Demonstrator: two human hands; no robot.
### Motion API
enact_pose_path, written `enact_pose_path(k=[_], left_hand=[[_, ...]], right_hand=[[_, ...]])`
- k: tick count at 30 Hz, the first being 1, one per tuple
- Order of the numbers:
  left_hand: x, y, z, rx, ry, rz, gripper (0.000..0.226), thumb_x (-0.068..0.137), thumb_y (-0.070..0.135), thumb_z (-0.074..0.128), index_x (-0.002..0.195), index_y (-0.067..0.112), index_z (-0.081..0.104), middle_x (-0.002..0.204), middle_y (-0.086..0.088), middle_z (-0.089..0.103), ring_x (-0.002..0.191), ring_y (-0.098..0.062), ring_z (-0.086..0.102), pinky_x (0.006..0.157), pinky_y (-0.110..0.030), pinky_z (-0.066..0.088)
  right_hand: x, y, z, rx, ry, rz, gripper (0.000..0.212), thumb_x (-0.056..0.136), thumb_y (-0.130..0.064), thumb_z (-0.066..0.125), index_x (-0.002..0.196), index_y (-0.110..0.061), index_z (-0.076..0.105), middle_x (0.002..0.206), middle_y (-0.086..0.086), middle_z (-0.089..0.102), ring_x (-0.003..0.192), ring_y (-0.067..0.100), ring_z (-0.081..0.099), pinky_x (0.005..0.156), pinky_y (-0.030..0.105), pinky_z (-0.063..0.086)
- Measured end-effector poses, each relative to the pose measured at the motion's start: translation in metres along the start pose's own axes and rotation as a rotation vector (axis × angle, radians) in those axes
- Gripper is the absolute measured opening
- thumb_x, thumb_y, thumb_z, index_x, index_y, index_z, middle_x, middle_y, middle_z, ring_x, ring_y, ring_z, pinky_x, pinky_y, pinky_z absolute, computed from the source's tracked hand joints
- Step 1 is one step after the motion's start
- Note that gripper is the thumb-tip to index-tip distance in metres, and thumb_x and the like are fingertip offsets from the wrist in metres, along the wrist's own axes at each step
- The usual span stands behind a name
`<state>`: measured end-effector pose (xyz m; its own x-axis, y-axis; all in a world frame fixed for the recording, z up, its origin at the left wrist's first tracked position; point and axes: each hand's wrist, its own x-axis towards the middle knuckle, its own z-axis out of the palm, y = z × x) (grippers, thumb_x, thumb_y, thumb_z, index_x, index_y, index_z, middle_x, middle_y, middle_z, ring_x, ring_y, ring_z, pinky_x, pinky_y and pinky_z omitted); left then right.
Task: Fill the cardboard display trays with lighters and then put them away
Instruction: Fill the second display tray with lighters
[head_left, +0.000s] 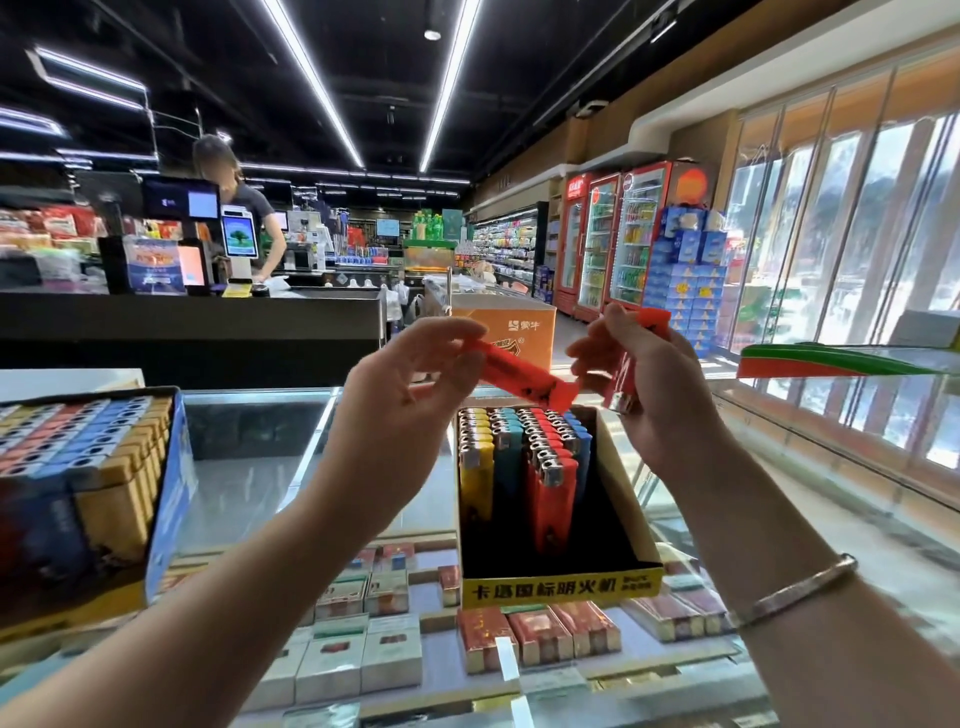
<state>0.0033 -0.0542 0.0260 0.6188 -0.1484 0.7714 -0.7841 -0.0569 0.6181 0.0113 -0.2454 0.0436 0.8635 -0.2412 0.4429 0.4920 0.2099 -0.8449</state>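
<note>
We are mid-fill: our left hand (400, 395) pinches a red plastic lighter (524, 376) over the yellow-fronted cardboard display tray (563, 584) on the glass counter (249, 467), while our right hand (644, 384) grips more red lighters (631, 364). Next, we judge, it must drop upright into the empty near-right slots.

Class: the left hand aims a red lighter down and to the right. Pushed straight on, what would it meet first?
Probably the lighters standing in the cardboard tray; the left hand aims its red lighter at their metal tops. Depth is uncertain.

Dark shop ceiling (208, 62) with long strip lights (311, 83), bright windows (852, 249) right, black checkout counter (187, 322) left
</note>
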Motion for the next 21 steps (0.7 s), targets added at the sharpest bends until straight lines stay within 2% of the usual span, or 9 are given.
enact_pose_path(k=[3, 5, 11, 14, 16, 21], left_hand=[[-0.003, 0.007, 0.005, 0.016, -0.063, 0.066, 0.025, 0.083, 0.013, 0.059, 0.096, 0.034, 0.063, 0.084, 0.011, 0.069, 0.084, 0.001, 0.063, 0.073, -0.011, 0.048], [-0.008, 0.008, 0.011, 0.123, -0.115, 0.131, 0.031, 0.084, 0.009, 0.061, 0.101, 0.034, 0.062, 0.089, 0.015, 0.066, 0.083, 0.0, 0.063, 0.074, -0.013, 0.051], [-0.022, 0.004, 0.027, 0.384, -0.185, 0.265, 0.023, 0.083, 0.028, 0.06, 0.106, 0.026, 0.066, 0.093, 0.018, 0.064, 0.083, -0.001, 0.062, 0.07, -0.018, 0.054], [-0.026, 0.003, 0.032, 0.482, -0.206, 0.325, 0.025, 0.086, 0.036, 0.054, 0.102, 0.023, 0.068, 0.096, 0.011, 0.068, 0.088, -0.003, 0.06, 0.077, -0.021, 0.053], [-0.027, 0.002, 0.034, 0.564, -0.229, 0.38, 0.029, 0.086, 0.037, 0.049, 0.1, 0.021, 0.069, 0.094, 0.009, 0.069, 0.09, -0.004, 0.059, 0.079, -0.018, 0.049], [-0.028, 0.0, 0.035, 0.656, -0.267, 0.48, 0.028, 0.086, 0.034, 0.05, 0.097, 0.017, 0.071, 0.089, 0.006, 0.069, 0.086, -0.011, 0.061, 0.073, -0.023, 0.052]], right_hand=[[0.002, 0.002, -0.003, -0.017, 0.105, -0.003, 0.023, 0.094, -0.018, 0.05, 0.074, -0.011, 0.058, 0.056, -0.001, 0.065, 0.055, 0.012, 0.061, 0.051, 0.023, 0.05], [0.003, 0.006, -0.002, -0.066, 0.126, 0.002, 0.023, 0.094, -0.018, 0.05, 0.074, -0.011, 0.058, 0.055, -0.002, 0.064, 0.055, 0.011, 0.061, 0.053, 0.025, 0.049], [0.006, 0.018, -0.001, -0.229, 0.149, 0.007, 0.023, 0.093, -0.023, 0.052, 0.074, -0.013, 0.058, 0.054, -0.004, 0.065, 0.053, 0.01, 0.058, 0.065, 0.031, 0.042], [0.005, 0.021, 0.0, -0.28, 0.152, 0.023, 0.026, 0.094, -0.026, 0.051, 0.073, -0.012, 0.058, 0.054, -0.002, 0.064, 0.053, 0.013, 0.056, 0.064, 0.032, 0.041], [0.004, 0.022, 0.001, -0.299, 0.152, 0.034, 0.027, 0.094, -0.027, 0.05, 0.073, -0.012, 0.058, 0.056, -0.001, 0.064, 0.057, 0.016, 0.055, 0.065, 0.033, 0.042], [0.0, 0.022, 0.003, -0.317, 0.15, 0.062, 0.028, 0.095, -0.027, 0.048, 0.074, -0.011, 0.056, 0.064, 0.004, 0.062, 0.061, 0.018, 0.055, 0.064, 0.03, 0.044]])
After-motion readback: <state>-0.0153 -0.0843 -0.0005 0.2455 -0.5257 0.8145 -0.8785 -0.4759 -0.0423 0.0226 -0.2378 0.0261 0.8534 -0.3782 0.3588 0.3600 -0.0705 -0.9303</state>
